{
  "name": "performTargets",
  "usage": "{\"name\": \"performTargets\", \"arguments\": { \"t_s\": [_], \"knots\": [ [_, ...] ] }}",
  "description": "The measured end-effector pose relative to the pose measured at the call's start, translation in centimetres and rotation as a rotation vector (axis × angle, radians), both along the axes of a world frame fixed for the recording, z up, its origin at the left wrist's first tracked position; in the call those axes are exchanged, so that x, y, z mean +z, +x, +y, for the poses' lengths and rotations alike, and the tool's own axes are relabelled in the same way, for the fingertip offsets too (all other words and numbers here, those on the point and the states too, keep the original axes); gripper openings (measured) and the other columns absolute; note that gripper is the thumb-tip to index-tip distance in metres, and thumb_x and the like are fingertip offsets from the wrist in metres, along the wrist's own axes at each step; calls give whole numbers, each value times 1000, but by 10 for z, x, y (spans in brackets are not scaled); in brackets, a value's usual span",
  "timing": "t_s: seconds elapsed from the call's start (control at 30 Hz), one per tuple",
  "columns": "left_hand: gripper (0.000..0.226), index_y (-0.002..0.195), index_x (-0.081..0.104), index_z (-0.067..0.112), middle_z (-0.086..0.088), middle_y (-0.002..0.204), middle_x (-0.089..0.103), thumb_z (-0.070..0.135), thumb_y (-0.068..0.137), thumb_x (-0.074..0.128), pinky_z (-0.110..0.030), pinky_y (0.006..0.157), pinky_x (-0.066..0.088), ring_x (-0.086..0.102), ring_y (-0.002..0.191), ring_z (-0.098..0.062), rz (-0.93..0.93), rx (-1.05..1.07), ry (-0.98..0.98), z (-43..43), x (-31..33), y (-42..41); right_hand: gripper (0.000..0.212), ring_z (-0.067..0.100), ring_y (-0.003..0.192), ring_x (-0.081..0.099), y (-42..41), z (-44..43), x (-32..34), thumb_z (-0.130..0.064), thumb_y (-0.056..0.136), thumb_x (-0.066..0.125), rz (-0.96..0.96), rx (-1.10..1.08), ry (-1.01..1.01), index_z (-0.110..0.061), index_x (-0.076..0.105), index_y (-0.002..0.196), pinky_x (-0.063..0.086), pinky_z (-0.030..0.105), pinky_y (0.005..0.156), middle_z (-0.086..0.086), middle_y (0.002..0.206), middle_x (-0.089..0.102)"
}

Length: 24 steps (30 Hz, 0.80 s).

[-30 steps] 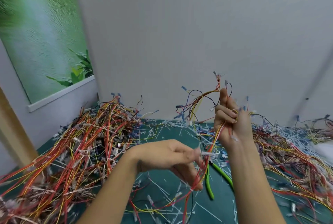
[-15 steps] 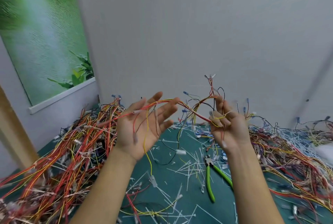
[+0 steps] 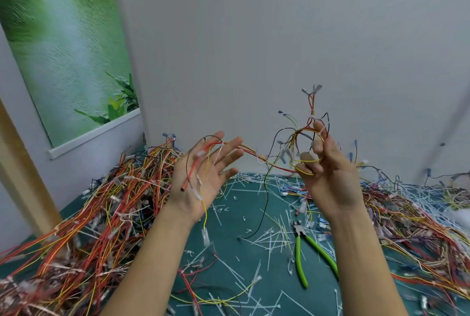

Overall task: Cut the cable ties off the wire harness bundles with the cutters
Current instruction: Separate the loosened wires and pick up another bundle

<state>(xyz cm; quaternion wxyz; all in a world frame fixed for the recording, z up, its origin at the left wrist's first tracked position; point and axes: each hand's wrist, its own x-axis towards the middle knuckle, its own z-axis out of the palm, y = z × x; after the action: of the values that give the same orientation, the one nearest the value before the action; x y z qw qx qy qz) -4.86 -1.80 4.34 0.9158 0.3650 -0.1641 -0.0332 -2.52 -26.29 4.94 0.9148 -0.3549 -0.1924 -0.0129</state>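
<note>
Green worktop (image 3: 229, 244) littered with cut ties (image 3: 269, 239), wire piles (image 3: 101, 214) at frame left and right. Since a second ago the hands have come up from low centre and drawn apart. The harness (image 3: 256, 156) now stretches between them, mid-frame. Left hand (image 3: 203, 178) has gone from pinching to palm-up, fingers (image 3: 229, 147) spread, loose wires draped over them. Right hand (image 3: 328, 170) fingers stay curled round the harness's other end. The wires fan free, so this bundle's tie is likely off. Cutters (image 3: 302, 252) lie on the worktop at lower centre-right, in neither hand.
</note>
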Motion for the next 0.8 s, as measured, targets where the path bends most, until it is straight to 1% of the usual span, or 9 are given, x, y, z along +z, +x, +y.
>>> {"name": "performTargets", "arguments": {
  "t_s": [0.07, 0.17, 0.27, 0.37, 0.47, 0.57, 0.63, 0.77, 0.8],
  "knots": [
    [46, 137, 58, 5, -29, 141, 54, 31, 101, 43, -37, 83, 58, 70, 106, -30, -15, -58, 25, 3, 0, -1, 32, 8, 54, 27, 0, -2, 0, -23, 109, 39, 19, -46, 4, -19, 63, 128, 30, 20, 50, -8, 68, 39],
    [43, 128, 68, 9, -27, 137, 58, 36, 102, 46, -34, 81, 59, 72, 96, -24, -80, -74, 103, 3, 1, -3, 30, 10, 55, 22, -1, -1, 0, -26, 105, 45, 32, -129, -22, -18, 71, 117, 26, 22, 47, -6, 65, 26],
    [38, 130, 65, 10, -26, 128, 65, 29, 99, 55, -30, 74, 60, 70, 86, -21, -178, 50, 282, 0, 3, -6, 27, 12, 55, 18, -4, 0, 2, -28, 101, 51, 19, -169, -42, -20, 77, 106, 21, 25, 48, -7, 61, 22],
    [47, 138, 54, 11, -24, 121, 69, 24, 94, 61, -30, 68, 59, 69, 81, -23, -220, 120, 420, -1, 4, -9, 26, 12, 55, 16, -7, 1, 5, -28, 100, 52, 5, -157, 1, -19, 76, 100, 21, 25, 48, -7, 59, 18],
    [49, 136, 55, 11, -20, 116, 72, 23, 90, 67, -33, 73, 56, 69, 80, -23, -231, 161, 545, -2, 4, -12, 25, 12, 56, 16, -10, 2, 7, -28, 100, 52, 17, -124, 98, -19, 75, 97, 22, 25, 49, -8, 58, 18],
    [45, 131, 59, 13, -18, 113, 73, 21, 88, 67, -29, 73, 58, 70, 79, -21, -223, 204, 528, -5, 4, -13, 22, 14, 59, 16, -12, 4, 7, -30, 101, 53, 33, -73, 198, -19, 72, 99, 22, 26, 53, -7, 60, 17],
    [46, 130, 60, 13, -17, 110, 74, 21, 86, 69, -26, 70, 58, 70, 75, -19, -223, 241, 506, -7, 4, -12, 18, 15, 60, 18, -14, 6, 7, -32, 101, 54, 25, -61, 212, -20, 68, 102, 26, 25, 54, -7, 62, 18],
    [45, 126, 64, 10, -13, 100, 75, 20, 82, 70, -23, 68, 56, 65, 67, -14, -248, 303, 483, -13, 3, -13, 7, 15, 59, 19, -12, 14, 8, -30, 99, 61, -27, -123, 85, -25, 61, 105, 24, 26, 58, -8, 61, 20],
    [45, 125, 65, 10, -12, 98, 75, 20, 82, 70, -22, 69, 56, 65, 68, -13, -257, 316, 488, -16, 3, -14, 15, 13, 58, 23, -11, 16, 8, -28, 95, 65, -48, -155, 27, -25, 59, 109, 26, 26, 59, -9, 60, 27]
  ]
}}
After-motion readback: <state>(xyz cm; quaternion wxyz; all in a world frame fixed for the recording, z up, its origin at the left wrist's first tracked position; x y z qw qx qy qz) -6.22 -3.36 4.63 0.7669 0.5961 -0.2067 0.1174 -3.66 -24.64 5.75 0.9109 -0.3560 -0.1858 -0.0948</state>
